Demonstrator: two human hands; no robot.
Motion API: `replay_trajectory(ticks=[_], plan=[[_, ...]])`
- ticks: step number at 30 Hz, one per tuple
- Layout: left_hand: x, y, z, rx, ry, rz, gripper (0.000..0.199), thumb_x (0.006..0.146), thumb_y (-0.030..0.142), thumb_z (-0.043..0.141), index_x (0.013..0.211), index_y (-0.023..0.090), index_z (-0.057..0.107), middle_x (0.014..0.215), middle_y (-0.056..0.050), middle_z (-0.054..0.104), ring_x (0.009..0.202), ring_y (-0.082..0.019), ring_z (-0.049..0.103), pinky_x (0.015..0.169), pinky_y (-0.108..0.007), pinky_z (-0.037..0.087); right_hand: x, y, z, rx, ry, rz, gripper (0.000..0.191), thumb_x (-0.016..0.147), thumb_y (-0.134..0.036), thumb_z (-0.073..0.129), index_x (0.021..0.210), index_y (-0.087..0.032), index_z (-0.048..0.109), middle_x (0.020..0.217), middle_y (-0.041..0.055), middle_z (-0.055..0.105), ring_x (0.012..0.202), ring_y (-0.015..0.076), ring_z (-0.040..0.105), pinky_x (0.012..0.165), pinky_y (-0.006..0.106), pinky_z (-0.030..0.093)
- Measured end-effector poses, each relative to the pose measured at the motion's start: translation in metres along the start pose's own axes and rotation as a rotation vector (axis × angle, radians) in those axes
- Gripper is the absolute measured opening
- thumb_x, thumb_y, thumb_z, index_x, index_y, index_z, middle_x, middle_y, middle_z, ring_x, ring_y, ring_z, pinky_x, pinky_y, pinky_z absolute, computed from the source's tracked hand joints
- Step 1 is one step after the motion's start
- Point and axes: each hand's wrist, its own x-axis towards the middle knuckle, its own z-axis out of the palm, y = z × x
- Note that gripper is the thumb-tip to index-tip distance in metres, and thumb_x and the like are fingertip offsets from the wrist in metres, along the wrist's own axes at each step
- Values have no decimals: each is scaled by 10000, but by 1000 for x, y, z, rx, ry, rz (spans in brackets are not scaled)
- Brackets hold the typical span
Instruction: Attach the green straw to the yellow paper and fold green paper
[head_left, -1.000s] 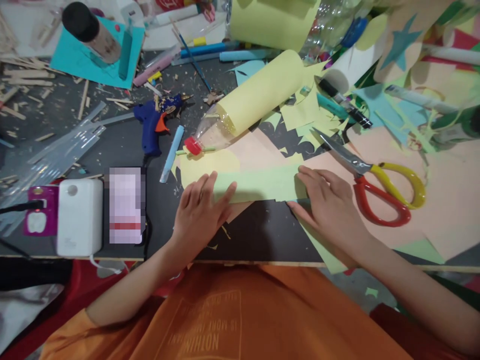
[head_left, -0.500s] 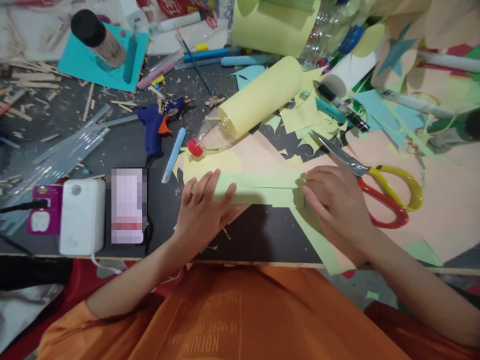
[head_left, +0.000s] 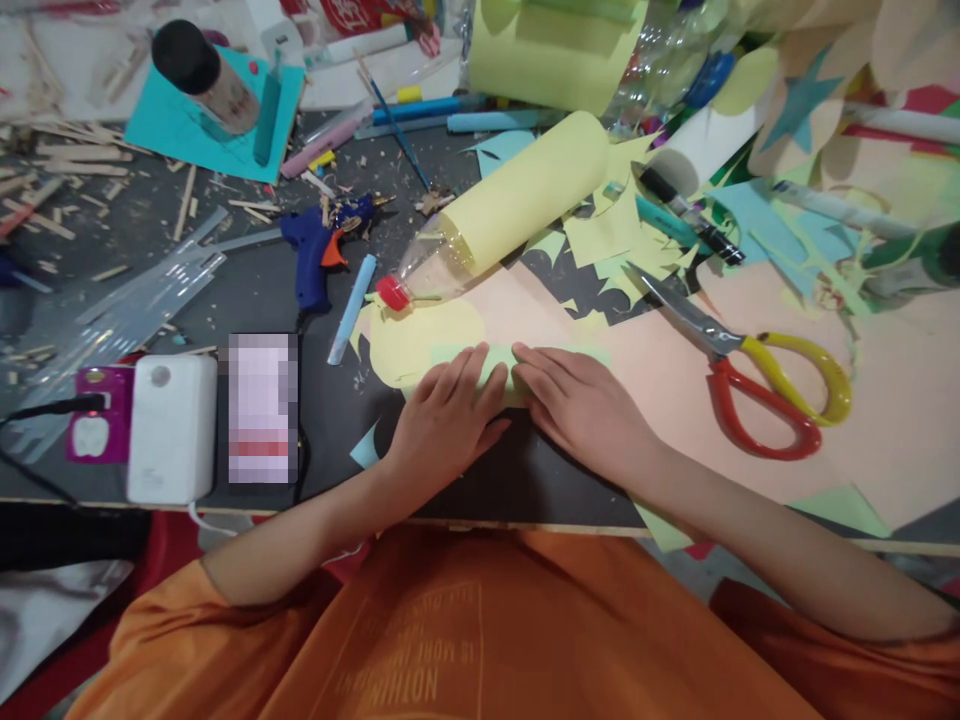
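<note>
My left hand (head_left: 454, 410) lies flat on a light green paper strip (head_left: 500, 353), its fingers stretched forward. From the other side my right hand (head_left: 574, 395) presses on the same strip, fingers extended, fingertips close to those of the left. Both hands cover most of the strip. Beyond them lies a clear plastic bottle (head_left: 439, 258) with a red cap, its body wrapped in yellow paper (head_left: 532, 195). Peach paper (head_left: 536, 300) spreads beneath and behind the strip. To the right, scissors (head_left: 721, 345) with one yellow and one red handle rest partly open on peach paper.
Left of my hands are a blue glue gun (head_left: 311, 255), a light blue marker (head_left: 352, 308), a phone (head_left: 262, 410) and a white power bank (head_left: 172, 430). Clear glue sticks (head_left: 157, 310) and wood bits lie farther left. Paper scraps (head_left: 615, 235) and a black marker (head_left: 690, 215) lie behind.
My right hand has moved left along the green strip, and my left hand slightly right, so they now almost meet. The strip's near edge is now mostly hidden beneath them.
</note>
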Motion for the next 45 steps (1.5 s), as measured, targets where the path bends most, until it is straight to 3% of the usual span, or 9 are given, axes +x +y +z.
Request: replay_trajectory(ticks=[5, 15, 18, 22, 25, 29, 32, 36, 45], plan=[[-9, -10, 1, -9, 30, -59, 480, 950, 405, 471, 1384, 200, 463, 1428, -162, 511, 1312, -280, 493, 1053, -395, 389, -4, 3, -6, -32, 15, 2, 227, 954, -173, 460, 1059, -147, 660, 1242, 119, 688, 1107, 261, 614, 845, 399, 500], [-11, -16, 3, 51, 79, -71, 452, 956, 430, 465, 1336, 187, 497, 1363, -152, 569, 1257, -238, 546, 1080, -361, 362, -32, 24, -17, -101, -8, 45, 293, 965, -239, 475, 1201, -138, 617, 1208, 134, 700, 1116, 271, 615, 852, 406, 476], [-5, -13, -3, 94, 28, -54, 440, 964, 411, 453, 1338, 186, 508, 1343, -161, 578, 1235, -247, 560, 1059, -359, 380, -37, 28, -18, -96, -14, 44, 306, 961, -225, 470, 1224, -132, 598, 1223, 146, 686, 1123, 278, 605, 857, 417, 477], [12, -4, -16, 184, -143, -53, 447, 967, 391, 440, 1385, 235, 473, 1229, -178, 623, 1099, -294, 621, 846, -378, 480, -30, 25, -11, -35, 13, 30, 315, 948, -159, 425, 1212, -119, 591, 1195, 167, 675, 1100, 283, 591, 870, 431, 471], [22, 0, -22, 184, -192, -65, 451, 963, 374, 444, 1401, 269, 455, 1108, -158, 653, 949, -289, 643, 747, -375, 480, -15, 19, -2, -18, 17, -30, 364, 920, -70, 370, 1213, -79, 586, 1094, 174, 679, 1014, 271, 592, 850, 414, 471], [23, -3, -22, 123, -124, -14, 464, 943, 311, 486, 1393, 200, 471, 1223, -166, 609, 1105, -302, 577, 894, -416, 454, 0, 12, 5, -117, 9, -38, 372, 921, -77, 382, 1233, -49, 583, 1007, 165, 678, 863, 250, 579, 758, 381, 476], [18, -7, -18, 66, -108, 0, 456, 955, 309, 456, 1395, 192, 469, 1309, -155, 574, 1184, -300, 536, 954, -427, 434, -1, 12, 5, -143, 7, -33, 377, 914, -73, 396, 1246, -50, 574, 1021, 162, 675, 873, 250, 574, 760, 376, 471], [10, -17, -14, 53, -91, -16, 473, 961, 401, 431, 1381, 190, 483, 1284, -145, 598, 1143, -296, 547, 937, -440, 447, -16, 16, -1, -169, -4, -3, 379, 906, -61, 400, 1255, -62, 549, 1085, 169, 666, 938, 262, 572, 790, 389, 468], [-10, -35, -13, 106, -49, -109, 442, 960, 361, 439, 1354, 173, 513, 1248, -143, 629, 1115, -302, 567, 887, -443, 456, -45, 36, -25, -308, -22, 30, 326, 902, -94, 452, 1204, -78, 575, 1059, 161, 694, 927, 285, 622, 740, 393, 486]])
